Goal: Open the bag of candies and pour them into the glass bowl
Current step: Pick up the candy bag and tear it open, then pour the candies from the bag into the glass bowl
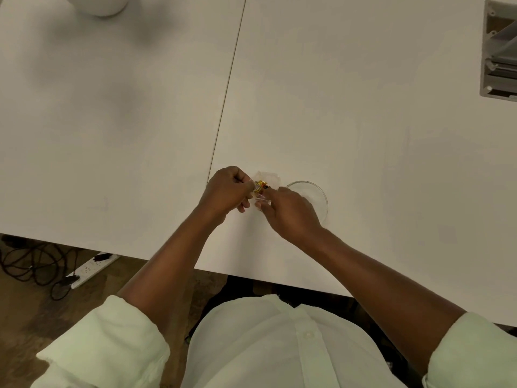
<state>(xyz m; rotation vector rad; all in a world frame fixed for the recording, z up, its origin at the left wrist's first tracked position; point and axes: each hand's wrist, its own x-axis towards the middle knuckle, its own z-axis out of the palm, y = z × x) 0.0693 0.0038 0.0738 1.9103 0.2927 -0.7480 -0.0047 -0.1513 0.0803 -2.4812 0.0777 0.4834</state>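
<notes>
A small clear plastic bag of candies [267, 179] is held just above the white table [363, 135], with gold and red wrapped candies [260, 186] showing inside it. My left hand [228, 189] pinches the bag's left side. My right hand [288, 212] grips its right side with thumb and fingers. A clear glass bowl [316, 191] stands on the table right behind my right hand, which partly covers it. The bowl looks empty where it shows.
A seam [226, 88] runs between two table tops. A white round object [98, 4] sits at the far left edge. A grey open cable channel [499, 49] is set in the table's far right. Below the near edge, a power strip [89, 268] and cables lie on the floor.
</notes>
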